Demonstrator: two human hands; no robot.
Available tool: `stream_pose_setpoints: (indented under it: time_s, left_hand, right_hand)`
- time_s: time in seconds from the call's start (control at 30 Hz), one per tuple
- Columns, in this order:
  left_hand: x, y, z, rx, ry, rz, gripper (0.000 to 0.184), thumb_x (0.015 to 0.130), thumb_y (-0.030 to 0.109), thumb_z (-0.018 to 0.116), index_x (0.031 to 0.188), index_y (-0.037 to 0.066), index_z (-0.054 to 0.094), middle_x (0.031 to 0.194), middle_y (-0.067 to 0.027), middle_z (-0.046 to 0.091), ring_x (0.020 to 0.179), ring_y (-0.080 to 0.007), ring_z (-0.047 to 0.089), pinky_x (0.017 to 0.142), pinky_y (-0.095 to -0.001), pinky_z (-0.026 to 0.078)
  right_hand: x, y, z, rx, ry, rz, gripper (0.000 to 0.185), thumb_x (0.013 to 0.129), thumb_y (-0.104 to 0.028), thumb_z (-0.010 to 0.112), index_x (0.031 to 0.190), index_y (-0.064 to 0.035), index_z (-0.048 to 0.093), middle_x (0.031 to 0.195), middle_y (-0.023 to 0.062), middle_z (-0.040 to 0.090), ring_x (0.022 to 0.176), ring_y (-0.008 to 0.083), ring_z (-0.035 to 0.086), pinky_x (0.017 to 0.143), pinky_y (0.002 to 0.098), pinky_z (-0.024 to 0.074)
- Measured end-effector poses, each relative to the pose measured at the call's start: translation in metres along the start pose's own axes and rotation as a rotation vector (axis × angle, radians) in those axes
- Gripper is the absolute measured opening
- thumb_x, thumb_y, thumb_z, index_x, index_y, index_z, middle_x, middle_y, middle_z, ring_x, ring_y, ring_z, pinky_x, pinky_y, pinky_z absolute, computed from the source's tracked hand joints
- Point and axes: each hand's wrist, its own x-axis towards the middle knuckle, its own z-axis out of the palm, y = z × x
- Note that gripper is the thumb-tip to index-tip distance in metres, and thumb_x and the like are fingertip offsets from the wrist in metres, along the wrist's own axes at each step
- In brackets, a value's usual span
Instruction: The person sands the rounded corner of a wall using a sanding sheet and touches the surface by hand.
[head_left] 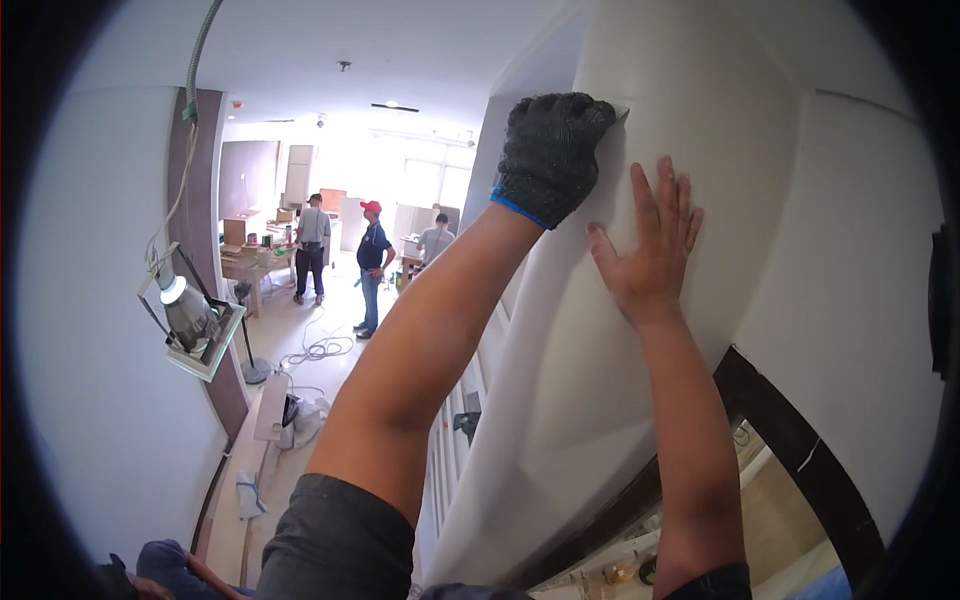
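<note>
A large, smooth white sheet drapes down at an angle in front of me from near the ceiling. My left hand, in a black knit glove with a blue cuff, is raised to the sheet's upper left part. Its fingers are closed around a small flat blade-like tool; only a thin pointed corner sticks out beside the knuckles, and the glove hides the rest. Lower and to the right, my bare right hand lies against the sheet with its fingers spread.
A lamp hangs on a cable at left. A dark curved frame edge stands at lower right. Three people work farther back near a cluttered table. Cables lie on the floor. Another person's arm shows at bottom left.
</note>
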Motion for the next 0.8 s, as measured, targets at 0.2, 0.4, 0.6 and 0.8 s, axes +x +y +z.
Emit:
stream_pose_setpoints:
  time_s: [0.2, 0.4, 0.6, 0.8]
  left_hand:
    - [-0.003, 0.001, -0.003, 0.03, 0.015, 0.022, 0.041, 0.079, -0.002, 0.06, 0.114, 0.014, 0.075, 0.113, -0.0098, 0.075, 0.108, -0.0351, 0.069, 0.093, -0.049, 0.053]
    - [0.004, -0.004, -0.003, 0.03, -0.037, 0.019, 0.041, 0.079, -0.002, 0.061, 0.114, 0.014, 0.074, 0.114, -0.0094, 0.075, 0.108, -0.0338, 0.069, 0.093, -0.0481, 0.053]
    - [0.007, -0.007, -0.003, 0.048, 0.008, 0.062, 0.042, 0.078, -0.002, 0.061, 0.113, 0.014, 0.075, 0.112, -0.009, 0.075, 0.104, -0.0339, 0.07, 0.09, -0.0482, 0.053]
    - [0.011, -0.002, -0.006, 0.062, 0.021, 0.076, 0.043, 0.076, -0.003, 0.062, 0.113, 0.014, 0.075, 0.109, -0.0086, 0.075, 0.103, -0.0333, 0.07, 0.089, -0.0474, 0.053]
  right_hand:
    - [-0.003, 0.003, -0.002, 0.008, -0.01, -0.005, 0.095, 0.083, -0.043, 0.082, 0.165, -0.0234, 0.038, 0.174, 0.0125, 0.027, 0.159, 0.0452, 0.022, 0.123, 0.0748, 0.0137]
    - [-0.002, 0.001, -0.003, -0.005, -0.02, -0.002, 0.094, 0.084, -0.043, 0.082, 0.164, -0.0226, 0.039, 0.174, 0.0141, 0.027, 0.159, 0.0463, 0.023, 0.122, 0.0753, 0.0144]
    - [0.0, -0.002, -0.004, -0.011, -0.03, 0.01, 0.094, 0.083, -0.042, 0.082, 0.164, -0.0219, 0.039, 0.174, 0.015, 0.027, 0.158, 0.0475, 0.024, 0.122, 0.0754, 0.0154]
    - [0.0, -0.002, -0.002, -0.001, -0.024, 0.013, 0.095, 0.083, -0.041, 0.083, 0.164, -0.0221, 0.039, 0.173, 0.0152, 0.028, 0.158, 0.0477, 0.025, 0.122, 0.0753, 0.0151]
